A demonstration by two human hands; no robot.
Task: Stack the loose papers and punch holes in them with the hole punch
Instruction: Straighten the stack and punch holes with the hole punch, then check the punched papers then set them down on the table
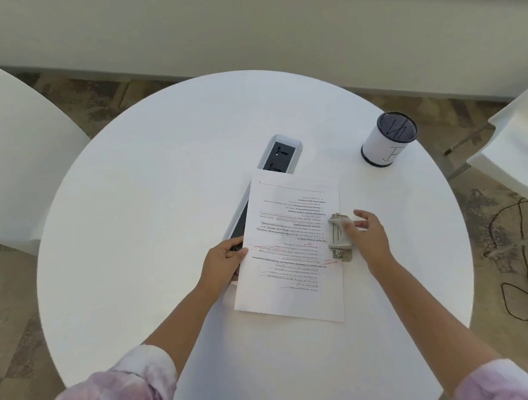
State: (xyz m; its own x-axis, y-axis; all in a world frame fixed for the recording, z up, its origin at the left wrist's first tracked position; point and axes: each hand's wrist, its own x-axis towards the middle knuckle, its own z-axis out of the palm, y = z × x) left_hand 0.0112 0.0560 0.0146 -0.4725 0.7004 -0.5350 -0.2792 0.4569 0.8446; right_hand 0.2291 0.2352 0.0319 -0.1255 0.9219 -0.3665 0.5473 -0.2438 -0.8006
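paper stack [293, 244]: 1 | hole punch [339, 238]: 1 | pen cup [387, 138]: 1 | socket strip [280, 154]: 1 | hands: 2 – left [221, 262], right [367, 236]

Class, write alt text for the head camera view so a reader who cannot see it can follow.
A person's right hand rests on a grey hole punch at the right edge of stacked printed papers, while the left hand holds their left edge on a round white table.

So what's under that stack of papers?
Part of the socket strip set into the white table runs beneath the papers; its covered stretch is hidden.
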